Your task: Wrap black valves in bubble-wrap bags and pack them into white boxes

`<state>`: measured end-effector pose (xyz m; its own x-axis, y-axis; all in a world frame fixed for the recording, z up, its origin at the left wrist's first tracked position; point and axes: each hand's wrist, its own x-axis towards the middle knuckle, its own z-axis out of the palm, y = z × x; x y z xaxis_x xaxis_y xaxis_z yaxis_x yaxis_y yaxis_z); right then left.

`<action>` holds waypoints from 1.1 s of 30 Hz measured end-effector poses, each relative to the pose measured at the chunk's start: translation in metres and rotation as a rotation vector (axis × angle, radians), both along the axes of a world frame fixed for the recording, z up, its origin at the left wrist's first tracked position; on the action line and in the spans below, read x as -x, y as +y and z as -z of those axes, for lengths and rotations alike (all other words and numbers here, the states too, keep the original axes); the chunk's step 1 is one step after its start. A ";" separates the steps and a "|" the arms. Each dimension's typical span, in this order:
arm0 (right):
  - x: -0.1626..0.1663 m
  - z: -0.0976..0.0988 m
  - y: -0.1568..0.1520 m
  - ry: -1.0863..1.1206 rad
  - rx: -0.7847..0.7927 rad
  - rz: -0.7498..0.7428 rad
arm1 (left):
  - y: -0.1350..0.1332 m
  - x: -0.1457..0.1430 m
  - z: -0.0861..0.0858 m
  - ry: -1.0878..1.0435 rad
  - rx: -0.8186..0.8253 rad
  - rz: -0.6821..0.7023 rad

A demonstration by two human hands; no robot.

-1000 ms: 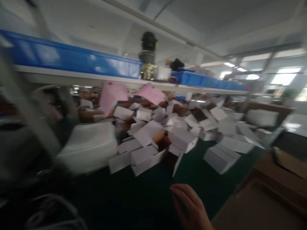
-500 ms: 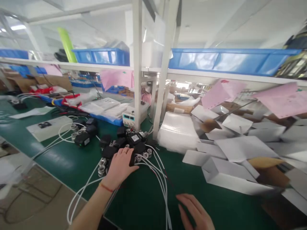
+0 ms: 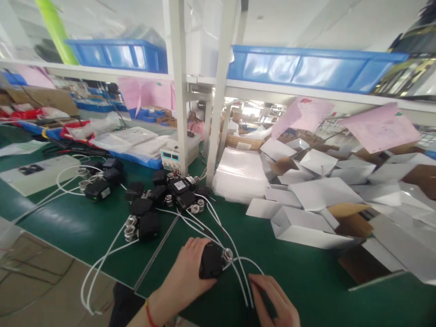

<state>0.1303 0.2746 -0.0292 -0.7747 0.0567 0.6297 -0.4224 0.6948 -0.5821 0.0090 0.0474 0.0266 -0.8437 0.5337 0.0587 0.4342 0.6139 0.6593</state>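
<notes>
My left hand (image 3: 190,268) is wrapped round a black motorized valve (image 3: 211,261) just above the green bench. Its metal threaded fitting (image 3: 227,255) points right, and a white cable (image 3: 251,260) curves from it toward my right hand. My right hand (image 3: 274,299) is low in the view beside several white cables, its fingers loosely bent and a gap between thumb and forefinger. Whether its fingertips touch a cable is hard to tell. Behind my left hand lies a cluster of similar black valves (image 3: 149,225) with metal fittings and white cables.
More valves (image 3: 97,190) lie to the left. White cartons (image 3: 306,227) are heaped at the right, beside a stack of clear plastic sheets (image 3: 241,172). A power supply (image 3: 170,159) stands by the shelf post (image 3: 177,100). Blue bins (image 3: 316,68) sit on the shelf above.
My left hand has drawn one black valve out of the cluster, toward me and to the right. My right hand stays nearly in place. The view has shifted right and down.
</notes>
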 end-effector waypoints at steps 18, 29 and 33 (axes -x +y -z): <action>-0.019 0.000 0.000 -0.139 -0.034 0.307 | 0.085 -0.038 0.021 0.282 -0.415 0.209; 0.005 0.025 0.008 -0.248 0.137 0.200 | 0.079 -0.025 0.022 0.159 -0.382 0.310; 0.006 0.020 0.006 -0.228 0.157 0.217 | 0.076 -0.024 0.024 0.153 -0.381 0.308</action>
<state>0.1238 0.2806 -0.0495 -0.8539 0.3176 0.4123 -0.1215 0.6486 -0.7514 0.0326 0.1234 0.0025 -0.6172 0.6728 0.4078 0.6660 0.1708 0.7262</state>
